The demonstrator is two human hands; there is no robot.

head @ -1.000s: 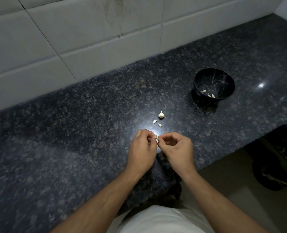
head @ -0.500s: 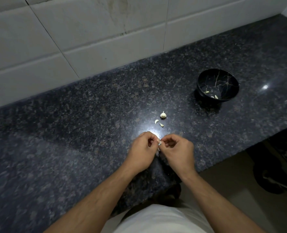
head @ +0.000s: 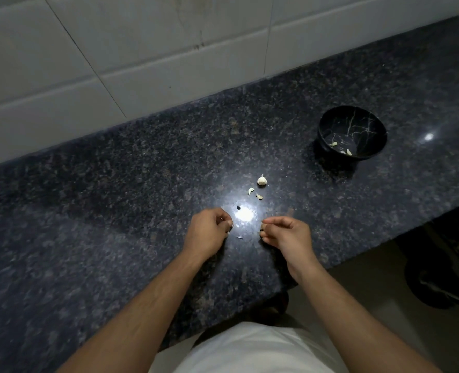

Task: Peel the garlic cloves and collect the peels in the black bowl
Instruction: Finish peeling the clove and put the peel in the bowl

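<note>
Two hands apart over counter (head: 115, 238), left hand (head: 209, 232) and right hand (head: 284, 234) fingers curled, grip contents unclear, no writing.

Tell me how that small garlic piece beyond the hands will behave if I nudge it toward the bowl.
The garlic piece is rounded and tiny, so probably light and apt to roll. The countertop looks glossy, so it may skid.

The countertop (head: 115, 211) looks like polished speckled dark granite, glossy enough to throw back a bright glare. The black bowl (head: 327, 127) is smooth and shiny with pale crack-like veins, perhaps glazed ceramic. Behind, the wall tiles (head: 142, 49) are pale and smooth, and the garlic piece (head: 262, 180) looks dry and papery.
</note>
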